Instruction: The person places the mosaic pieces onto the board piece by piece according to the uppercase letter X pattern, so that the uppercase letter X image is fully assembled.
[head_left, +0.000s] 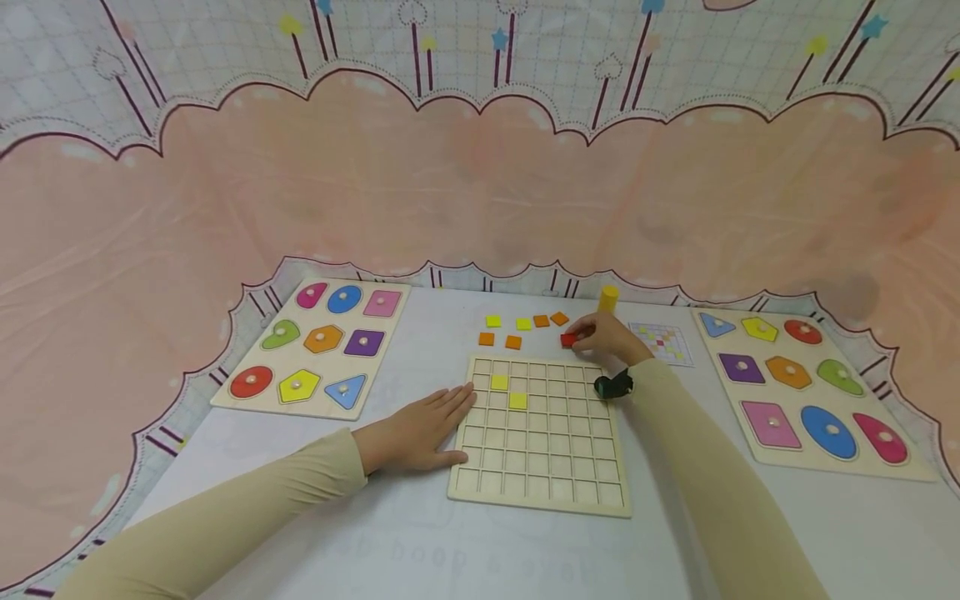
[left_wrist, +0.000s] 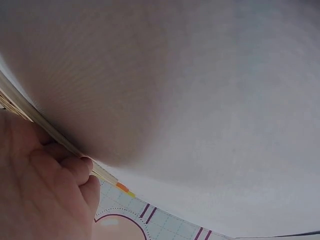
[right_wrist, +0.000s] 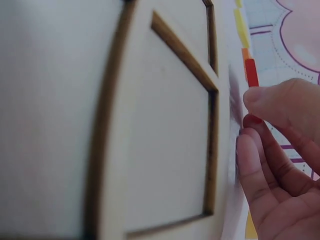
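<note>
A wooden grid board (head_left: 551, 467) lies on the white table, with two yellow square tiles (head_left: 517, 402) in its upper left cells. My left hand (head_left: 416, 432) rests at the board's left edge, fingers extended and touching it. Beyond the far right corner of the board, my right hand (head_left: 609, 336) pinches a red square tile (right_wrist: 252, 72) between thumb and fingers. In the head view the red tile (head_left: 567, 341) is partly covered by the fingertips. Loose orange tiles (head_left: 513, 342) and yellow tiles (head_left: 492, 321) lie behind the board, left of my right hand.
A yellow cylinder (head_left: 608, 297) stands just behind my right hand. A printed card with a coloured grid (head_left: 675, 346) lies to its right. Knobbed shape puzzle boards flank the table, one on the left (head_left: 247, 352) and one on the right (head_left: 806, 400). Patterned cloth hangs behind.
</note>
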